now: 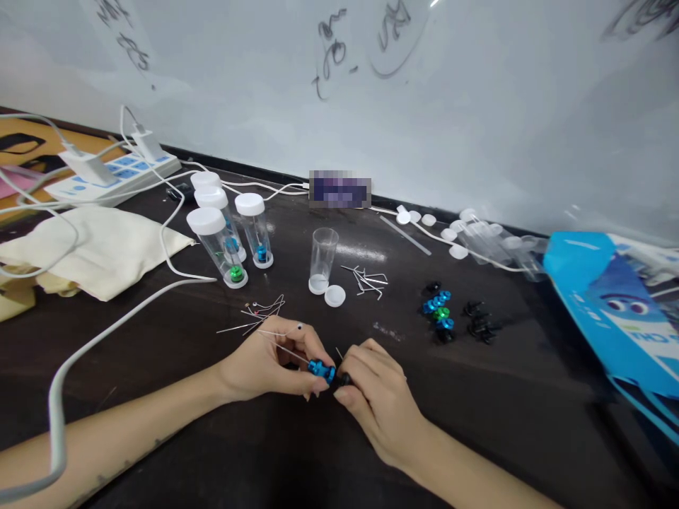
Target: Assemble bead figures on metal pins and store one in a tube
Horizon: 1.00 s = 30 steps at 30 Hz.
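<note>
Head view | lower centre: left hand (281, 360), grip pinching blue metal part (320, 370); right hand (379, 396), grip pinching black piece (344, 379) just beside it | marker scrawl (338, 53) on whiteboard (238, 106), top, unreadable; blue bag (588, 283), right edge, lettering (650, 338) too partial | dark surface (509, 417) spreads lower right, back edge along whiteboard

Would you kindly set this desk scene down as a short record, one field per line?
Left hand: pinching a blue part
Right hand: holding a black part close to the blue one
Capped tubes: four, white lids, left of the open tube
Open tube: upright, white cap beside its base
Bent rods: loose pile, right of the open tube
Small coloured parts: blue and green, right of the hands
Backdrop: whiteboard with black writing
</note>
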Available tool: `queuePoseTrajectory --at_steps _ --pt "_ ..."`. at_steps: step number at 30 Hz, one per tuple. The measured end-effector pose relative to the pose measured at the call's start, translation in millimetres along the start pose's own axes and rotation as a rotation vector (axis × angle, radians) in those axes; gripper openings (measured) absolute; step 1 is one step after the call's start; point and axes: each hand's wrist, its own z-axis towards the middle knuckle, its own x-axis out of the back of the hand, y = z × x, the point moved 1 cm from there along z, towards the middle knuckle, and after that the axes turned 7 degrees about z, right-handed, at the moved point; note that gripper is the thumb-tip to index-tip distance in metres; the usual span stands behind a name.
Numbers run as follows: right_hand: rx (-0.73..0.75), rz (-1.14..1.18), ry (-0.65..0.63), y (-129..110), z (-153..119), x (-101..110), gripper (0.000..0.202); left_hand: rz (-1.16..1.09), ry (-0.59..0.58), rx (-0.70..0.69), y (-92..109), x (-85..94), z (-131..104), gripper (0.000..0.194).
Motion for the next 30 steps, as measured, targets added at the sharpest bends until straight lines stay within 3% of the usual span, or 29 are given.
queuePoseTrajectory --at_steps 5,11,17,23,30 --pt "-0.026 -0.009 0.02 -2.2 0.8 1.0 0.027 -0.03 0.019 -0.017 0.8 1.9 1.0 0.018" --pt "-0.026 0.029 -0.016 1.5 0.7 -0.6 0.05 -0.002 0.009 0.014 1.5 0.0 -0.3 0.017" --pt "-0.009 -0.042 0.041 -3.3 2.4 1.1 0.03 -0.027 0.02 -0.002 1.0 1.4 -0.1 0.018" --pt "-0.004 -0.007 0.023 -1.5 1.5 0.2 0.052 -0.013 0.008 0.025 1.4 -0.2 0.5 0.016" --pt "-0.023 -0.055 0.047 -4.2 2.2 1.7 0.032 -0.036 0.013 -0.003 1.9 1.5 1.6 0.018"
